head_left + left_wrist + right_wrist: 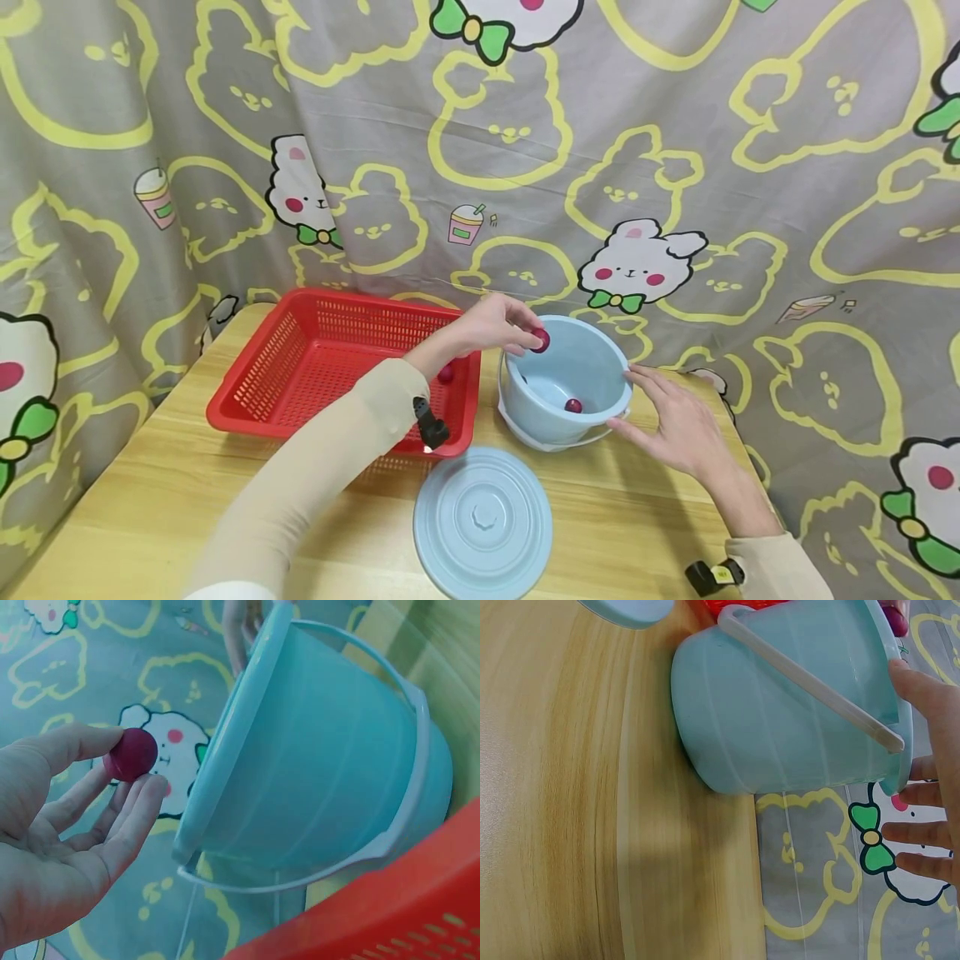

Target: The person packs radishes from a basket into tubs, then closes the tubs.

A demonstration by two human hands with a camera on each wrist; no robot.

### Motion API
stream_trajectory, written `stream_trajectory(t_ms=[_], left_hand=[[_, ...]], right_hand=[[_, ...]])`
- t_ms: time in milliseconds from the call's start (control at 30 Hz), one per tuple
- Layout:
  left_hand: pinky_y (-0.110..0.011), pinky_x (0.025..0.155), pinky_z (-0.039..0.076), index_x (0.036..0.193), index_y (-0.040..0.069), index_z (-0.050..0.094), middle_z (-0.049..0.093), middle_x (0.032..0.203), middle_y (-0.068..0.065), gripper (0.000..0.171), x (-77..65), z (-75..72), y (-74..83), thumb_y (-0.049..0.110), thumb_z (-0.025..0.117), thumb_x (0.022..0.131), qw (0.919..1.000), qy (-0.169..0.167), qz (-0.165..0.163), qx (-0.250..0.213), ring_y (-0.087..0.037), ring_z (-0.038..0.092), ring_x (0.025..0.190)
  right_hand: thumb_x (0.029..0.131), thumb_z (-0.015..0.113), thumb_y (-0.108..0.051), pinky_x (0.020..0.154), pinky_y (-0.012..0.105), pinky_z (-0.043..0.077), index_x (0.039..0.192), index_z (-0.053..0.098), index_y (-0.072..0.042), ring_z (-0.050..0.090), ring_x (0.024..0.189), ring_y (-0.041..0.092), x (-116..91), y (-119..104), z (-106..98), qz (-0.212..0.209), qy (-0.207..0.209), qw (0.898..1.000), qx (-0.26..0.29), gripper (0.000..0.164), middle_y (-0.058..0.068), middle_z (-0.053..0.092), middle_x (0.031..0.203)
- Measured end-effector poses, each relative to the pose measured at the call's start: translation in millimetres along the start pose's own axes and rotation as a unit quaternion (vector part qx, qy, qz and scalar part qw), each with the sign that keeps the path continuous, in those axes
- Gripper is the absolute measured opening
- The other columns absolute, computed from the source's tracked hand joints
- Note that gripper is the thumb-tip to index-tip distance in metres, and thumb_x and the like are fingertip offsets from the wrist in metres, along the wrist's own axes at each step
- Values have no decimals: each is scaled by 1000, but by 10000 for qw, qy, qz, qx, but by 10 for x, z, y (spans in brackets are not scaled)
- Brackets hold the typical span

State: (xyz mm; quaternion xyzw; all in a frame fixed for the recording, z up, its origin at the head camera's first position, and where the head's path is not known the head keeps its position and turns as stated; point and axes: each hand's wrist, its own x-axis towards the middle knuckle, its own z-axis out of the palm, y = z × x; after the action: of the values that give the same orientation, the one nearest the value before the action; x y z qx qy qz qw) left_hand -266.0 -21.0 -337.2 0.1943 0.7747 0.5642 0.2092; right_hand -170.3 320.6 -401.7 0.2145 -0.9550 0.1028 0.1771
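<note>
My left hand (497,325) pinches a round dark red plum (540,340) between thumb and fingertips, just above the left rim of a light blue bucket (555,417). The left wrist view shows this plum (133,754) beside the bucket mouth, apart from it. Inside the bucket, another plum (573,406) lies on the bottom. With fairly straight, spread fingers, my right hand (678,421) touches the bucket's right rim. To the left stands a red plastic basket (255,367), where a plum (446,373) shows at the right end, partly behind the left forearm.
A round light blue lid (483,521) lies flat on the wooden table (150,508) in front of the bucket. The bucket's handle (810,679) hangs down against its side. A patterned curtain (390,108) hangs close behind the table.
</note>
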Motion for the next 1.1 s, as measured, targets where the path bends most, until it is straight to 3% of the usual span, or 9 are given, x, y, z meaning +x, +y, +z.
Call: stream_trajectory(t_ms=[200, 433, 900, 1100], left_hand=[[-31, 91, 66, 123, 6, 75, 74, 115, -13, 31, 94, 85, -3, 15, 81, 94, 9997, -92, -37, 209, -25, 78, 99], [-30, 90, 66, 124, 4, 74, 75, 117, -15, 31, 164, 149, 13, 12, 80, 94, 9990, -173, -71, 413, -31, 77, 105], [-31, 89, 66, 122, 4, 74, 77, 116, -15, 30, 250, 229, -2, 12, 80, 95, 9965, -495, -215, 637, -34, 79, 105], [-30, 87, 67, 127, -1, 71, 77, 114, -16, 36, 277, 249, -16, 12, 79, 95, 9960, -605, -189, 633, -33, 80, 103]], right_hand=[[83, 83, -56, 91, 65, 58, 144, 62, -11, 64, 130, 42, -2, 5, 2, 27, -29, 10000, 3, 78, 15, 63, 149], [83, 83, -57, 92, 66, 58, 144, 62, -12, 64, 130, 43, 2, 6, -5, 63, -59, 10000, -10, 79, 16, 63, 149], [83, 83, -56, 94, 66, 57, 145, 62, -12, 64, 131, 42, -6, 6, 0, 71, -46, 10000, 11, 78, 15, 63, 149], [83, 83, -56, 93, 65, 57, 145, 62, -12, 64, 130, 42, -2, 11, 11, 32, -32, 10000, 2, 78, 15, 64, 148]])
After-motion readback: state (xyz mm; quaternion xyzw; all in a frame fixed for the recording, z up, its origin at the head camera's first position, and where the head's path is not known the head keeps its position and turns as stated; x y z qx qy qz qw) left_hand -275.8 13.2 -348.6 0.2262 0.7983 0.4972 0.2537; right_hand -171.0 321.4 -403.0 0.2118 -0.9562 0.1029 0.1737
